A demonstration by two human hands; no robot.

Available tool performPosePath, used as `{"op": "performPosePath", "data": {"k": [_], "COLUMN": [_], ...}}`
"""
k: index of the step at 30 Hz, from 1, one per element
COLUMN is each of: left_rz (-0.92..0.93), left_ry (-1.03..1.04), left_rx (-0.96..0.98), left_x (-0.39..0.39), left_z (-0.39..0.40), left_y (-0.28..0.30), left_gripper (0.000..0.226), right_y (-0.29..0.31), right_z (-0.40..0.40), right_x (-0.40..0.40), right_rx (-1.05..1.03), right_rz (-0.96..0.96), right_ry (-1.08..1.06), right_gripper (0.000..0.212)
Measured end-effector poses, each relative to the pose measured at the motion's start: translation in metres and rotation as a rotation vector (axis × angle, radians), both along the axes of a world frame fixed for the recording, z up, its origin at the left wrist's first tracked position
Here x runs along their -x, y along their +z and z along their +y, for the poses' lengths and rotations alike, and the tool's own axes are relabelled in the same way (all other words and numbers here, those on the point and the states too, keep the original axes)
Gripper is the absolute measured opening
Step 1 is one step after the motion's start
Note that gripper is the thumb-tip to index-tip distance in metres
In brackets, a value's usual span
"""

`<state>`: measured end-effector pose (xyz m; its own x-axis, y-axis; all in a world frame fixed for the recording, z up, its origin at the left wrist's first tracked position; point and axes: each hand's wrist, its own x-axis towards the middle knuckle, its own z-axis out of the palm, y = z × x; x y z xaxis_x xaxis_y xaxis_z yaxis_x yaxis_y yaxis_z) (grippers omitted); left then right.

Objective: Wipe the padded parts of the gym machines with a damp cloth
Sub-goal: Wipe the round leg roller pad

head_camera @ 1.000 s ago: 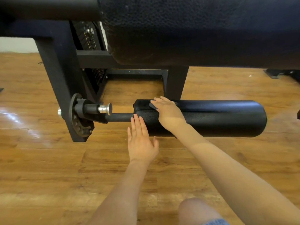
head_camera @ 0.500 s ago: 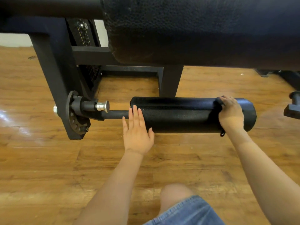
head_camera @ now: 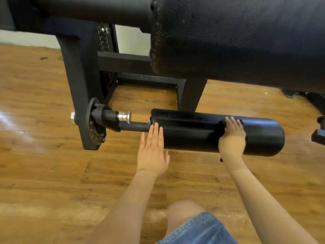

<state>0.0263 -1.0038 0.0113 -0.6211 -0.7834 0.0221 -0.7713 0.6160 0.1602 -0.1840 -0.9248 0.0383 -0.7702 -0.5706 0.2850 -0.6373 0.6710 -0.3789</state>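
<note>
Since half a second ago the right hand [head_camera: 231,138] has slid back from the far right end of the roller pad [head_camera: 202,132] toward its middle, and it is blurred with motion. Its fingers [head_camera: 233,123] lie over the top of the pad, curved along the roll, pressing a dark cloth [head_camera: 222,125] against it; only a dark edge of the cloth shows beside and under the fingers, and a small dark bit hangs below the wrist. Whether the thumb pinches the cloth cannot be told.

The left hand [head_camera: 152,150] has stayed at the pad's left end. Its fingers are straight and close together, flat against the front of the roll near where the bare black bar [head_camera: 134,126] leaves the pad, holding nothing.

The roller pad lies level just above the wooden floor [head_camera: 44,173], fixed by the bar to a black pivot disc [head_camera: 91,124] with a silver pull knob [head_camera: 124,117] on the machine's black frame [head_camera: 77,76]. A large black padded cushion [head_camera: 237,37] fills the upper right. A bare knee [head_camera: 182,210] and denim hem [head_camera: 198,231] show at the bottom edge.
</note>
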Motion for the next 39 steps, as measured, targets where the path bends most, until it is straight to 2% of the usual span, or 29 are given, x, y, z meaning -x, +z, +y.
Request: {"op": "performPosePath", "data": {"k": [2,6,10,14,19,22,24,28,33,36,39], "left_rz": [0.007,0.018,0.056,0.050,0.035,0.037,0.022,-0.004,0.187,0.159,0.108], "left_ry": [0.028,0.026,0.026,0.020,0.014,0.039,0.043,0.073,0.075,0.009,-0.008], "left_rx": [-0.014,-0.037,-0.058,-0.064,-0.079,-0.087,-0.078,-0.066,-0.002,0.012,-0.015], "left_x": [-0.002,-0.003,-0.002,-0.005,-0.007,-0.004,-0.002,0.001,0.028,0.037,0.035], "left_z": [0.000,-0.003,-0.004,-0.005,-0.005,-0.003,-0.002,0.003,0.003,0.001,0.000], "left_y": [-0.002,-0.006,-0.010,-0.008,-0.008,-0.006,-0.005,0.003,0.030,0.026,0.016], "left_gripper": [0.080,0.086,0.088,0.090,0.093,0.094,0.093,0.090,0.083,0.082,0.082], "right_y": [0.011,0.024,0.018,0.013,0.022,0.023,0.019,0.010,0.011,0.014,0.011], "right_z": [-0.041,-0.099,-0.097,-0.063,-0.086,-0.104,-0.103,-0.073,-0.013,0.020,0.040], "right_x": [-0.030,-0.087,-0.086,-0.048,-0.062,-0.099,-0.102,-0.052,0.035,0.067,0.086], "right_rx": [-0.155,-0.234,-0.362,-0.316,-0.197,-0.176,-0.229,-0.287,-0.280,-0.306,-0.219], "right_rz": [0.052,0.108,0.136,0.066,0.033,0.103,0.101,0.092,0.077,0.031,0.012], "right_ry": [0.198,0.582,0.776,0.651,0.415,0.574,0.670,0.628,0.412,0.319,0.263], "right_gripper": [0.055,0.058,0.065,0.071,0.046,0.045,0.053,0.072,0.062,0.068,0.062]}}
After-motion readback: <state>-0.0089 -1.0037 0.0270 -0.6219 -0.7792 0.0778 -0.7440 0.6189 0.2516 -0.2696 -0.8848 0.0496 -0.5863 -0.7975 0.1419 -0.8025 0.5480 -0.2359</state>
